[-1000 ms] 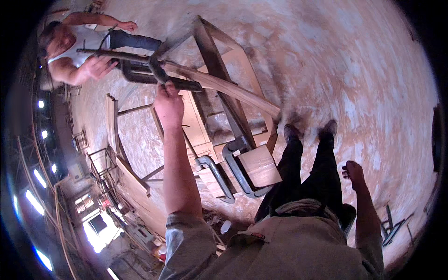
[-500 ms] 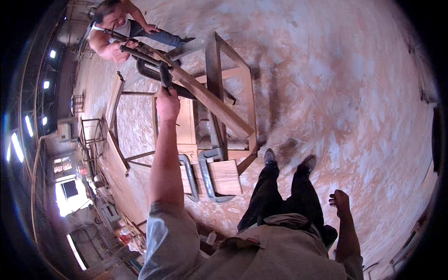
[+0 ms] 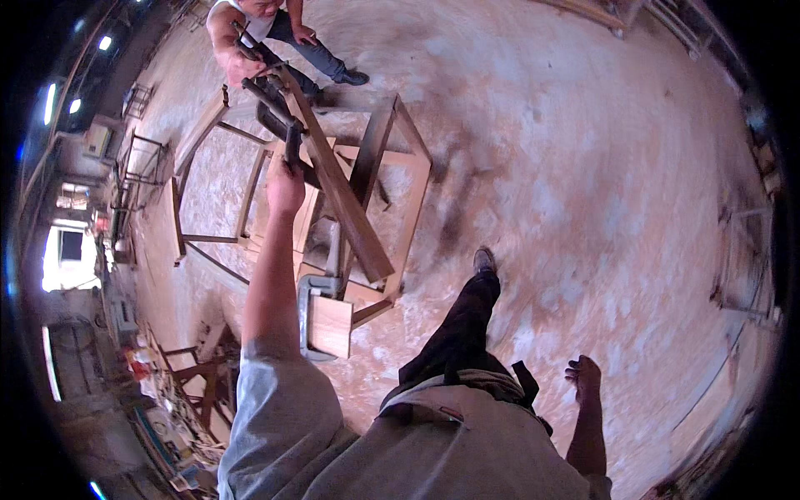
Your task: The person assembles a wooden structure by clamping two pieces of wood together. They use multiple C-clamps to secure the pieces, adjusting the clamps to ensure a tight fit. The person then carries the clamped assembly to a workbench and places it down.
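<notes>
My left arm reaches out, and my left hand (image 3: 286, 190) is closed round the end of a dark C-clamp (image 3: 293, 143). The clamp sits by a long wooden beam (image 3: 337, 187), which slants over a wooden frame (image 3: 414, 208). At the beam's far end, a co-worker's hand (image 3: 242, 67) grips the dark clamp hardware there. A grey C-clamp (image 3: 305, 312) is on a light wooden board (image 3: 332, 325) at the frame's near end. Low at my right side hangs my right hand (image 3: 586, 379), fingers curled, with nothing visible in it.
A co-worker (image 3: 287, 37) stands at the far left beyond the frame. Left of it, another wooden frame (image 3: 177, 212) is on the floor. Wood pieces and clutter (image 3: 179, 392) lie at lower left. A rack-like frame (image 3: 742, 258) stands at the right edge.
My view has swung, and the beam, clamp and frame show at a different angle. Only one of my shoes shows now instead of two. My left hand keeps its hold on the clamp.
</notes>
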Tool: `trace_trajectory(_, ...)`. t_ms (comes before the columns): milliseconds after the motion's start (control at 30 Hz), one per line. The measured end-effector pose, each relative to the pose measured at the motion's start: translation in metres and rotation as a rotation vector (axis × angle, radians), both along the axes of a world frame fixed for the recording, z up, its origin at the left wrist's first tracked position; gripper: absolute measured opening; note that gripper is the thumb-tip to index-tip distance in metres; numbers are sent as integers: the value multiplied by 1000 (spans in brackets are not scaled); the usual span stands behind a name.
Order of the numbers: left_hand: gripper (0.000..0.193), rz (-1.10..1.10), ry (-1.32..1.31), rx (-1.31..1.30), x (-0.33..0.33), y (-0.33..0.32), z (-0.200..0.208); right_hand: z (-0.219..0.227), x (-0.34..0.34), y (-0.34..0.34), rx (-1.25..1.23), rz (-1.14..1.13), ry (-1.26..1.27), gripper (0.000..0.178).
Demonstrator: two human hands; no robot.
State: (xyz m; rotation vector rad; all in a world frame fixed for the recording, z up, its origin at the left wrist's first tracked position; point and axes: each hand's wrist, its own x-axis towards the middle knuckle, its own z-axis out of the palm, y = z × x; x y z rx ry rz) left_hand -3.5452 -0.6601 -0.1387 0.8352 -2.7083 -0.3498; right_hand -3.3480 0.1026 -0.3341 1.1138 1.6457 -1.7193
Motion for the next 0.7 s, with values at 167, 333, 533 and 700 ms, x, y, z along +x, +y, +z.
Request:
trace_trajectory(167,26,174,-66,111,1,32,11,17,-64,2,64,58,-81,39)
trace_trajectory(333,21,200,-3,145,-7,43,15,22,-150,7,113,179,-228,37)
trace_trajectory(533,19,325,-49,148,-12,53,23,48,-304,-32,108,410,-102,38)
trace_trajectory(700,32,367,63,94,-16,57,15,44,-412,-62,12,543,-62,31)
